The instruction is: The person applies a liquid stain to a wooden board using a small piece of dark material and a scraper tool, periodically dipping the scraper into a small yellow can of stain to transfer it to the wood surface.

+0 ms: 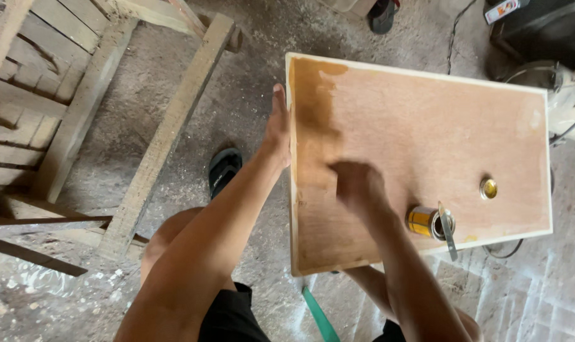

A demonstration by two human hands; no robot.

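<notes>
A rectangular plywood board (426, 126) lies flat in front of me, with a darker wet stain along its left strip. My left hand (278, 130) rests flat against the board's left edge, fingers straight. My right hand (357, 187) is blurred with motion over the board's lower left area; its fingers look closed, but what it holds is hidden by the blur. A small open yellow tin (426, 221) stands on the board near the front edge with a flat metal tool (447, 231) laid across it. The tin's round lid (488, 188) lies to the right.
Wooden beams and a slatted frame (78, 107) stand at left on the dusty concrete floor. My sandalled foot (224, 170) and knees are below the board. Cables and dark equipment (540, 31) sit at the top right. A green strip (319, 316) lies on the floor.
</notes>
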